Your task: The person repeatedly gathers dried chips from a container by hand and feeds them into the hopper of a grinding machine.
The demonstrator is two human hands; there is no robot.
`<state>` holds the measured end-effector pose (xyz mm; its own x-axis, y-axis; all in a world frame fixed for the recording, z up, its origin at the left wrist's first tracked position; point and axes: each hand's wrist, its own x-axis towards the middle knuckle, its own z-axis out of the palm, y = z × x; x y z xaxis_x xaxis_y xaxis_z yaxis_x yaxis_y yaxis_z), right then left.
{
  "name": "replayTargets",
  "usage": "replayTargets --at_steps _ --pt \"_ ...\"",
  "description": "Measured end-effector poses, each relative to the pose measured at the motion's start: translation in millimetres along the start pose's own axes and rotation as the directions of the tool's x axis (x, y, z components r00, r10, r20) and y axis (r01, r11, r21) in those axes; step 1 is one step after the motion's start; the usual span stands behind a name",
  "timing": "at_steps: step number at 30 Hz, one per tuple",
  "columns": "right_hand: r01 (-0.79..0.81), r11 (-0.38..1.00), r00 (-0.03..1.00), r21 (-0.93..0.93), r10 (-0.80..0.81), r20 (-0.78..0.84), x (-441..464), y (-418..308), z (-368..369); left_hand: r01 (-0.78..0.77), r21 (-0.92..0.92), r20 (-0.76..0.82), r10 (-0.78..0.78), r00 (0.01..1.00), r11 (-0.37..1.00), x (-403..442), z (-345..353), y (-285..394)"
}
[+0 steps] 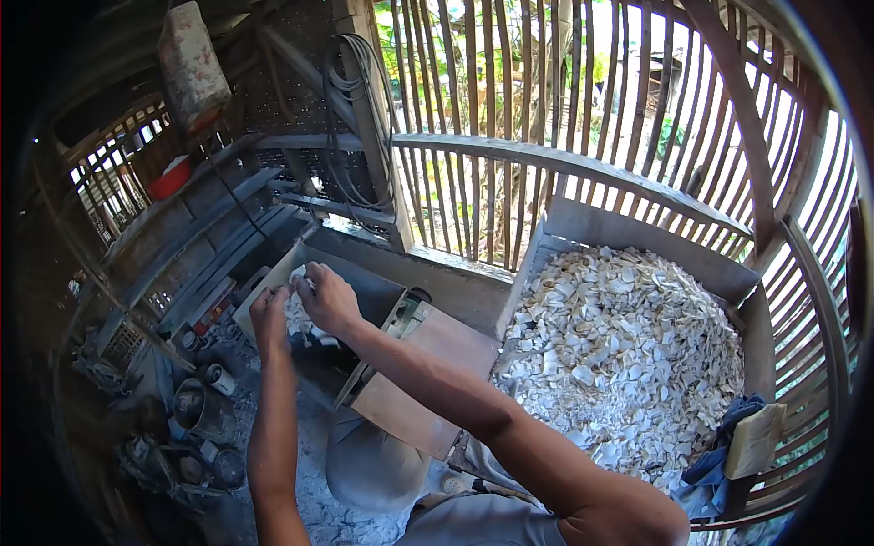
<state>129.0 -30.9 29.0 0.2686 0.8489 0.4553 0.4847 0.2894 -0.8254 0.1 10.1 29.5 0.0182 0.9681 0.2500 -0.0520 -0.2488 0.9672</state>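
My left hand (270,316) and my right hand (328,298) are close together over an open box-shaped wooden hopper (381,293). The fingers of both are closed around a small whitish chip (299,273), partly hidden by them. Just below my hands, more white chips (300,320) lie against the hopper's far left side. Whether these are shell or some dried material, I cannot tell. The inside of the hopper looks dark towards its front, and my right forearm crosses over its edge.
At my right, a large heap of pale broken chips (628,355) fills a bin. A flat board (428,364) sits between bin and hopper. Dusty cans and a bucket (202,409) stand lower left. A weathered block (193,64) hangs upper left; a slatted wall (564,159) stands ahead.
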Motion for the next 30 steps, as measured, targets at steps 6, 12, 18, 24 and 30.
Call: replayTargets --at_steps 6,12,18,24,30 --pt "0.019 0.999 0.999 0.025 -0.020 0.030 -0.3 6.1 0.1 -0.002 0.016 -0.008 0.002 1.000 1.000 5.2 -1.8 -10.6" --pt "0.087 0.996 0.995 -0.028 -0.086 0.045 -2.9 8.2 3.0 -0.030 0.089 0.004 0.030 1.000 0.996 13.0 -6.8 -18.6" --pt "0.086 0.991 0.988 -0.105 -0.071 0.133 -2.3 -5.1 -2.3 -0.092 0.082 -0.009 0.093 0.996 0.992 17.9 -15.9 -30.2" --pt "0.154 0.978 0.981 -0.139 -0.135 0.138 -1.7 -8.9 3.5 -0.002 0.178 -0.044 0.010 0.999 0.984 18.3 -21.3 -26.6" --pt "0.199 0.963 0.976 -0.181 -0.178 0.125 -3.8 -9.1 10.3 -0.097 0.114 0.034 0.094 0.995 0.989 9.7 -20.4 -17.6"
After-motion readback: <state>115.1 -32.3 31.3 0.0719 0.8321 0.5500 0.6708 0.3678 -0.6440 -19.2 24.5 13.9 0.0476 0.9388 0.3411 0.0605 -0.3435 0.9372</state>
